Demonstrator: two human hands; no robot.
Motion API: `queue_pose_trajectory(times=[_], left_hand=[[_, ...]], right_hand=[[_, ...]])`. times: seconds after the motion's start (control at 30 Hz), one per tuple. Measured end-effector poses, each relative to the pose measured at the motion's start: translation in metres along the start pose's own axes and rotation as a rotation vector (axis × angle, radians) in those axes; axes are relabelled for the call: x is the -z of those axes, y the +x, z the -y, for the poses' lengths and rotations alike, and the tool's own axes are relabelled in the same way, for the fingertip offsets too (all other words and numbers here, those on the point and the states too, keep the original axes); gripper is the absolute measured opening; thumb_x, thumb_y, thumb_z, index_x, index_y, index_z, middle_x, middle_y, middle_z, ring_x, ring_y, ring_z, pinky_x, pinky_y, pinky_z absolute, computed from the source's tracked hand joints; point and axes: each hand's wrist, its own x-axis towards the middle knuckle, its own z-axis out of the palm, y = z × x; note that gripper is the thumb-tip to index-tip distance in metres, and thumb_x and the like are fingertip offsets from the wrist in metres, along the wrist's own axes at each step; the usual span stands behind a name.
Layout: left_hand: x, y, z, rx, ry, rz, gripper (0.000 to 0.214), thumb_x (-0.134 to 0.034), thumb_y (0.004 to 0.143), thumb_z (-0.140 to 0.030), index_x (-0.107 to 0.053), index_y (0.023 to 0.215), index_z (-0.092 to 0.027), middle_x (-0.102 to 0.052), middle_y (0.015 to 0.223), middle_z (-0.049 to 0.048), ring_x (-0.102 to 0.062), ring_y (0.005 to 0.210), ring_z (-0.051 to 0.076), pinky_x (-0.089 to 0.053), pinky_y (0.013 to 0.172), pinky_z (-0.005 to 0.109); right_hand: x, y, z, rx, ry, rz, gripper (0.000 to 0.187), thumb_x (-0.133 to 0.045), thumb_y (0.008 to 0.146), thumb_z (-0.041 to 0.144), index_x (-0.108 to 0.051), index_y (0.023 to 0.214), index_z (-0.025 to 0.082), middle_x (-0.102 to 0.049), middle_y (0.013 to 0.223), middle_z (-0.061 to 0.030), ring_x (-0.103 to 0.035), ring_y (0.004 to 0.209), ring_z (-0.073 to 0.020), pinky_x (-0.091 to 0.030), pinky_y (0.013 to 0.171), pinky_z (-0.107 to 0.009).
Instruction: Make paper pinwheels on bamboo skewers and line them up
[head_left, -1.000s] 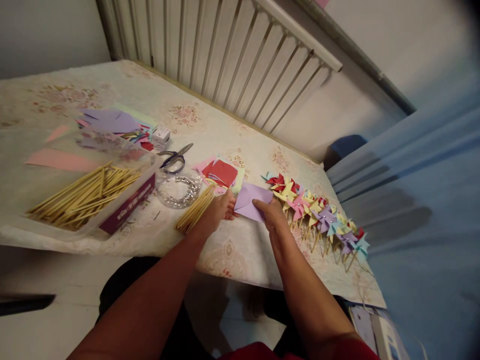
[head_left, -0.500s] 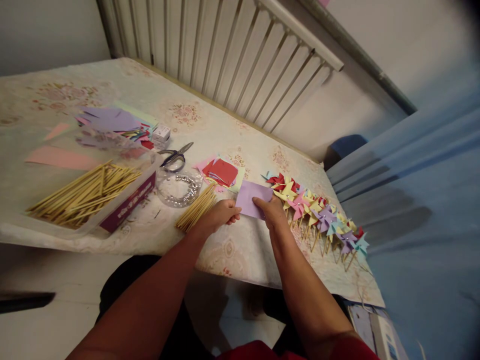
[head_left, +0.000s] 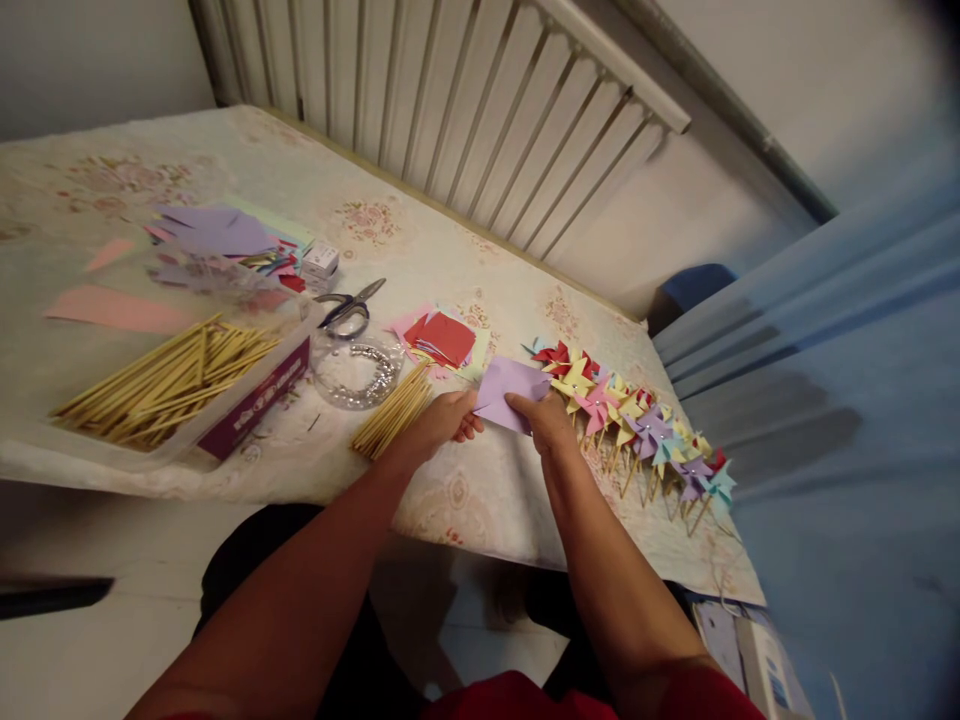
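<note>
L grip point(head_left: 452, 418) pinching L corner of purple sheet point(head_left: 501, 380); R grip point(head_left: 547, 420) pinching opp. side, thumb flat on top. Sheet betw. hands, over surface point(head_left: 420, 255), approx. square, long axis can't tell; far corner pts twd paper stack point(head_left: 442, 340). Stick bundle point(head_left: 391, 412) beside L grip, long axis diag., far ends twd stack. Pinwheels point(head_left: 651, 434) in row, R of R grip. Scissors point(head_left: 349, 311) + clear tub point(head_left: 259, 402) w/ sticks farther L.
</note>
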Motion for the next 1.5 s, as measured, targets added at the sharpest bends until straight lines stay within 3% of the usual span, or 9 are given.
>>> queue_pose_trajectory(times=[0.13, 0.27, 0.37, 0.67, 0.83, 0.97, 1.07, 1.3, 1.5], left_hand=[[0.0, 0.0, 0.0, 0.033, -0.042, 0.023, 0.052, -0.045, 0.087, -0.065, -0.058, 0.079, -0.015, -0.068, 0.075, 0.007, -0.056, 0.058, 0.012, -0.041, 0.056, 0.026], [0.0, 0.004, 0.003, 0.012, 0.022, 0.052, 0.028, -0.061, 0.081, -0.043, -0.057, 0.077, -0.015, -0.065, 0.071, 0.0029, -0.054, 0.056, 0.01, -0.038, 0.054, 0.023], [0.001, 0.008, 0.007, -0.037, 0.067, 0.024, 0.016, -0.059, 0.079, -0.031, -0.056, 0.074, -0.016, -0.064, 0.068, 0.0012, -0.052, 0.054, 0.009, -0.037, 0.053, 0.023], [0.001, 0.009, 0.008, -0.085, 0.115, -0.04, 0.018, -0.049, 0.083, -0.026, -0.055, 0.069, -0.016, -0.064, 0.066, 0.0026, -0.053, 0.052, 0.009, -0.04, 0.053, 0.024], [0.0, 0.004, 0.001, -0.105, 0.012, 0.006, 0.021, -0.047, 0.086, -0.03, -0.056, 0.073, -0.016, -0.07, 0.077, 0.0063, -0.055, 0.055, 0.01, -0.042, 0.054, 0.024], [0.001, -0.002, -0.006, -0.136, -0.029, -0.034, 0.033, -0.043, 0.09, -0.043, -0.058, 0.078, -0.016, -0.072, 0.083, 0.0099, -0.059, 0.06, 0.012, -0.045, 0.058, 0.025], [0.003, -0.003, -0.008, -0.135, -0.026, -0.064, 0.035, -0.042, 0.09, -0.045, -0.058, 0.078, -0.016, -0.071, 0.08, 0.0092, -0.059, 0.06, 0.013, -0.045, 0.058, 0.025], [0.002, 0.005, 0.0, -0.108, 0.046, -0.086, 0.02, -0.055, 0.081, -0.034, -0.054, 0.069, -0.018, -0.062, 0.067, 0.0014, -0.051, 0.054, 0.009, -0.039, 0.054, 0.021], [0.004, 0.011, 0.01, -0.153, 0.176, -0.064, 0.021, -0.049, 0.084, -0.032, -0.056, 0.07, -0.018, -0.063, 0.066, 0.0015, -0.053, 0.054, 0.01, -0.04, 0.053, 0.023]], right_hand=[[0.001, -0.001, 0.008, 0.012, -0.061, -0.033, 0.043, -0.081, 0.052, 0.038, -0.066, 0.086, 0.017, -0.071, 0.078, -0.0023, -0.064, 0.073, -0.02, -0.05, 0.065, -0.03], [-0.002, -0.004, 0.009, 0.019, -0.094, -0.023, 0.041, -0.082, 0.053, 0.039, -0.066, 0.084, 0.018, -0.069, 0.073, -0.0008, -0.062, 0.069, -0.0198, -0.049, 0.062, -0.03], [-0.005, -0.004, 0.005, 0.019, -0.027, -0.001, 0.04, -0.082, 0.053, 0.037, -0.066, 0.083, 0.018, -0.068, 0.07, 0.0007, -0.06, 0.066, -0.0183, -0.048, 0.061, -0.029], [-0.01, -0.012, -0.006, 0.009, 0.291, 0.086, 0.038, -0.085, 0.054, 0.031, -0.066, 0.084, 0.017, -0.072, 0.076, -0.0004, -0.064, 0.068, -0.0173, -0.054, 0.071, -0.032], [-0.009, -0.011, -0.002, -0.026, 0.24, 0.02, 0.034, -0.083, 0.053, 0.034, -0.065, 0.078, 0.017, -0.068, 0.066, 0.001, -0.06, 0.058, -0.0155, -0.051, 0.055, -0.028], [-0.005, -0.007, 0.003, -0.04, 0.222, -0.006, 0.034, -0.081, 0.051, 0.033, -0.066, 0.075, 0.016, -0.067, 0.064, 0.0009, -0.058, 0.055, -0.0141, -0.049, 0.05, -0.026], [-0.004, -0.006, 0.004, -0.033, 0.213, -0.006, 0.032, -0.081, 0.05, 0.032, -0.065, 0.074, 0.016, -0.066, 0.063, 0.0011, -0.056, 0.054, -0.0135, -0.047, 0.048, -0.025], [-0.007, -0.01, -0.002, -0.029, 0.204, 0.028, 0.034, -0.082, 0.052, 0.033, -0.067, 0.077, 0.016, -0.068, 0.066, 0.0003, -0.06, 0.059, -0.0155, -0.051, 0.056, -0.029], [-0.011, -0.01, 0.0, -0.041, 0.274, 0.039, 0.038, -0.083, 0.053, 0.033, -0.067, 0.084, 0.018, -0.071, 0.075, -0.0003, -0.065, 0.067, -0.0183, -0.056, 0.068, -0.034]])
